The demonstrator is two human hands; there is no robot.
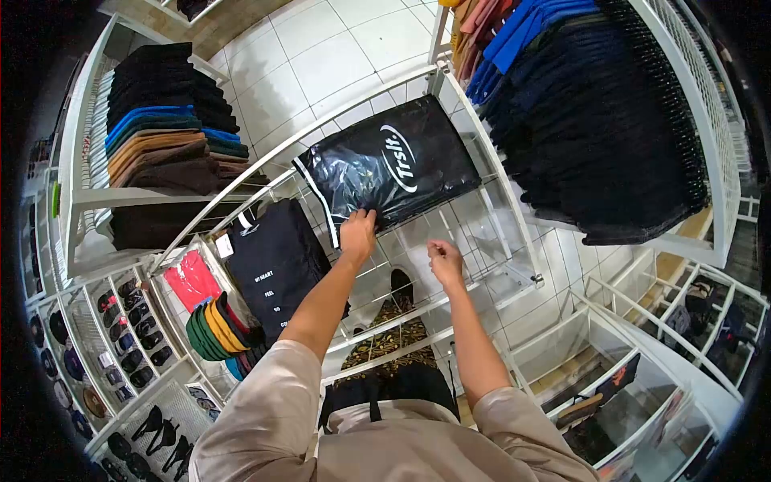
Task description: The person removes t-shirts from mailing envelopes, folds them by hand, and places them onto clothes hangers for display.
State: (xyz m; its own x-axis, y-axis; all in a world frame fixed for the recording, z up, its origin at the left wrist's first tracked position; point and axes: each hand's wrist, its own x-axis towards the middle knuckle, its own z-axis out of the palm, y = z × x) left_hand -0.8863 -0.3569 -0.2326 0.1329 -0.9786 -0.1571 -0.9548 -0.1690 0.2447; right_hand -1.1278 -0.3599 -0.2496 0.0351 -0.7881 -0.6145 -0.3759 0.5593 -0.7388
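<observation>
A glossy black plastic clothing bag (pixel 438 153) with white "Trslt." lettering and a white strip along its left edge lies flat on the white wire rack. My left hand (pixel 357 233) is at the bag's near edge, close to the white strip, with its fingers bent onto the plastic. To the right, my right hand (pixel 445 262) is held above the rack's bars, apart from the bag. Its fingers are curled together, and whatever they may hold is hidden. Left of my left forearm lies a folded black shirt (pixel 273 265) with small white words printed on it.
Beside the black shirt are a red plastic-wrapped pack (pixel 191 279) and rolled colored garments (pixel 215 329). Hanging clothes fill racks at left (pixel 161 120) and right (pixel 594 136). Sunglasses (pixel 132 337) line the lower left. White wire bins (pixel 594 361) stand at lower right.
</observation>
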